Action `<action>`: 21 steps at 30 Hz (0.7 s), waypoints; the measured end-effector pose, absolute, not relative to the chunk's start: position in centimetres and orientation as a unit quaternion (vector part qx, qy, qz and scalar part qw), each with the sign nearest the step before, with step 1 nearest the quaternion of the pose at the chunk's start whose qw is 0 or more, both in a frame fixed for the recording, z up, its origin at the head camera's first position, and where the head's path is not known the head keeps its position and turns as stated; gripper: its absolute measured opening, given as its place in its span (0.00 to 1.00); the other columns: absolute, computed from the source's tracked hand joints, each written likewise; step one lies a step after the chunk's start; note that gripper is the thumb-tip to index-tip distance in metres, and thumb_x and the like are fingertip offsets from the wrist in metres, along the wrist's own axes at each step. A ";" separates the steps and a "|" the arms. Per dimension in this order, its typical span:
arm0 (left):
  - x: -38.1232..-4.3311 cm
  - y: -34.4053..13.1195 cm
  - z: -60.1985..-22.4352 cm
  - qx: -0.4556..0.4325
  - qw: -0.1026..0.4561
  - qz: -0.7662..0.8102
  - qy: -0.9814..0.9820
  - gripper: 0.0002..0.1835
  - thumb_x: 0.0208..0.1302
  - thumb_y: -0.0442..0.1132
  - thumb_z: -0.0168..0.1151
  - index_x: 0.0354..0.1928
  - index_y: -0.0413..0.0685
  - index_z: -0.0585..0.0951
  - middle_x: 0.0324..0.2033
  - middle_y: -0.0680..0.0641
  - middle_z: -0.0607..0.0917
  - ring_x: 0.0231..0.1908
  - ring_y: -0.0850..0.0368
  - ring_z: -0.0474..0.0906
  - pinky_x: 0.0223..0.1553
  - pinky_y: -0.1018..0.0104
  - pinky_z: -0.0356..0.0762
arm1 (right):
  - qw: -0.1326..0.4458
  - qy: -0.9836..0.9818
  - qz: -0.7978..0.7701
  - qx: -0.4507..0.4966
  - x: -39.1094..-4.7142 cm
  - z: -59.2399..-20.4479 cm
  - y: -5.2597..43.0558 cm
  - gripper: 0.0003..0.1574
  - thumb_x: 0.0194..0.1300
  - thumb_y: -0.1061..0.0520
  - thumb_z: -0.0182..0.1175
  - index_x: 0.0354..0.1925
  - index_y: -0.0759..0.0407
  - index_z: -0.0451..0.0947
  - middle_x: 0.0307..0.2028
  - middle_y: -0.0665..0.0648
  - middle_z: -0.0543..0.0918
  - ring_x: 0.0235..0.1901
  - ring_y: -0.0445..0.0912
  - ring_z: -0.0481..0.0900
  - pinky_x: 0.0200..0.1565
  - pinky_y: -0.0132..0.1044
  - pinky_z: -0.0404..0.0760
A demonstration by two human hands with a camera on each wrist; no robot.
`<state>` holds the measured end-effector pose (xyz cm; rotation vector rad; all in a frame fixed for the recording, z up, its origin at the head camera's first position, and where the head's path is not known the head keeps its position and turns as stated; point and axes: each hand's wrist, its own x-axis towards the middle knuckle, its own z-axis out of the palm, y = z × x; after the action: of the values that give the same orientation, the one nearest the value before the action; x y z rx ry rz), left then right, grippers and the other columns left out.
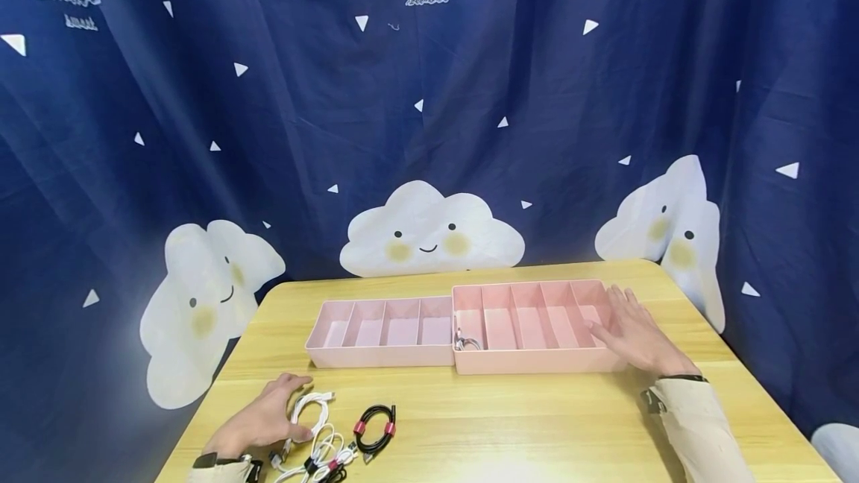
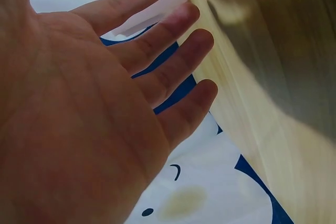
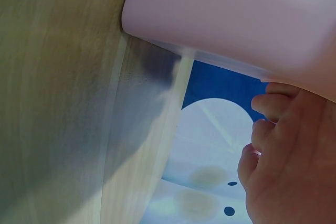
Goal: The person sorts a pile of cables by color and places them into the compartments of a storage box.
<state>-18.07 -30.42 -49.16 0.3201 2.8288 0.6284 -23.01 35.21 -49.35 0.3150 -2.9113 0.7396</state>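
My left hand is low at the left with its fingers spread around a coiled white cable. In the left wrist view the fingers stand apart and a bit of the coil shows beyond them. Other white cables with dark and red ties lie just below. A black cable with red ties sits to the right. My right hand rests at the right end of the pink organizer, fingers straight along the outside and thumb over the end compartment.
A pale lilac organizer with several compartments adjoins the pink one on the left. A small coiled item lies in the pink organizer's leftmost compartment. Behind the wooden table hangs a dark blue curtain with cloud prints.
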 end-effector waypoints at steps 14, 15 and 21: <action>-18.4 -30.5 -49.8 0.115 0.125 0.203 0.964 0.46 0.39 0.48 0.85 0.64 0.40 0.78 0.55 0.43 0.79 0.58 0.42 0.74 0.62 0.35 0.74 | 0.058 -0.963 0.241 0.102 -22.9 -49.3 35.2 0.60 0.76 0.36 0.53 0.78 0.79 0.42 0.77 0.83 0.46 0.77 0.79 0.41 0.72 0.76 0.47; -18.4 -30.4 -49.9 0.115 0.124 0.201 0.965 0.46 0.39 0.48 0.85 0.63 0.41 0.78 0.54 0.44 0.79 0.58 0.43 0.74 0.62 0.35 0.74 | 0.058 -0.964 0.240 0.103 -22.9 -49.3 35.2 0.60 0.76 0.36 0.53 0.78 0.79 0.42 0.77 0.83 0.46 0.77 0.79 0.41 0.72 0.76 0.47; -18.4 -30.2 -50.0 0.104 0.123 0.194 0.968 0.44 0.38 0.48 0.85 0.61 0.42 0.79 0.52 0.45 0.80 0.57 0.45 0.75 0.63 0.37 0.74 | 0.062 -0.963 0.242 0.104 -23.0 -49.4 35.2 0.59 0.76 0.37 0.53 0.78 0.80 0.44 0.77 0.83 0.47 0.77 0.79 0.41 0.72 0.76 0.47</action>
<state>-18.38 -30.18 -50.00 0.3036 2.8236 0.5659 -23.00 35.16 -49.39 0.3143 -2.9107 0.7309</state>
